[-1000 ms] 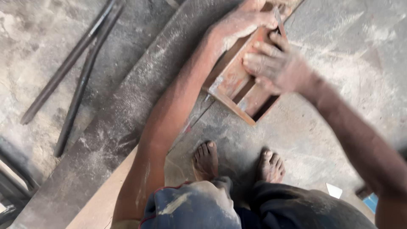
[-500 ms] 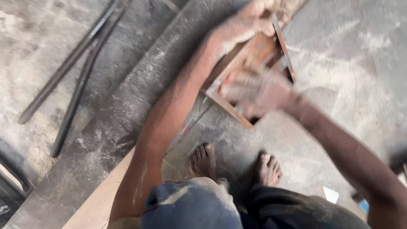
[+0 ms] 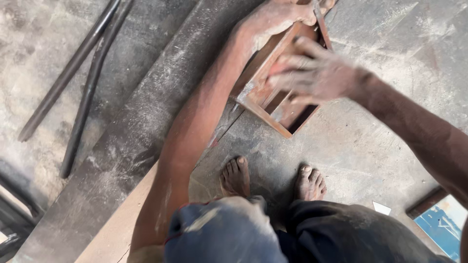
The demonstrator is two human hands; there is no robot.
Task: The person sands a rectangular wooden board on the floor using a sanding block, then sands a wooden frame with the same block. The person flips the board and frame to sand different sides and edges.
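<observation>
Since the earlier frames the right hand (image 3: 317, 73) has slid down the rusty metal frame (image 3: 280, 95), from its far end toward the middle, and the view has drifted slightly so that the frame sits higher and nearer the top edge. That hand now lies palm down across the frame's open top, its fingers (image 3: 285, 65) spread and stretched out toward the left, blurred by motion; they press flat on the metal rather than curl round it, so nothing is gripped. Its forearm runs in from the lower right, dusty and straight. The left hand (image 3: 275, 17) reaches far forward at the end of a fully extended arm that crosses the picture from the bottom centre to the top; it is clamped over the far left rim of the frame, the fingers wrapped down over the edge, though how tightly cannot be told, as the fingertips are hidden behind the rim. The frame is a long open box of reddish-brown steel, lying on the grey concrete floor (image 3: 390, 73) just ahead of the person's bare feet (image 3: 236, 175). Its long axis runs diagonally, from the near corner at lower centre up and away toward the upper right, with the open side facing up. Its left side rests against a wide dusty plank (image 3: 122, 146) that runs along the same diagonal. Two dark metal rods (image 3: 83, 87) lie on the floor well apart to the left.
</observation>
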